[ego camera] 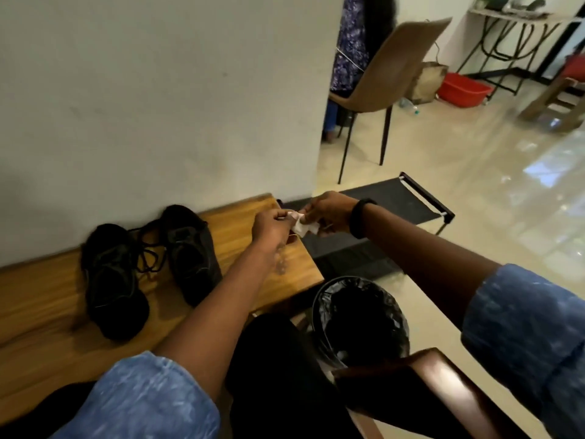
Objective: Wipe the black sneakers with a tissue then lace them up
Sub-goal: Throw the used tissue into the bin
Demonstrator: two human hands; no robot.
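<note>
Both hands meet above the bench's [47, 299] right end: the left hand [272, 226] and right hand [329, 213] each pinch the white tissue [304, 229] with curled fingers. The two sneakers [148, 267] sit side by side on the bench against the wall, laces loose. A bin [361, 321] stands below.

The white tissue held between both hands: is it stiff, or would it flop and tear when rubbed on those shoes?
Probably floppy: the tissue sits bunched and creased between the left hand and right hand. Likely very light, since both hands merely pinch it. It may tear if rubbed hard on the black sneakers.
</note>
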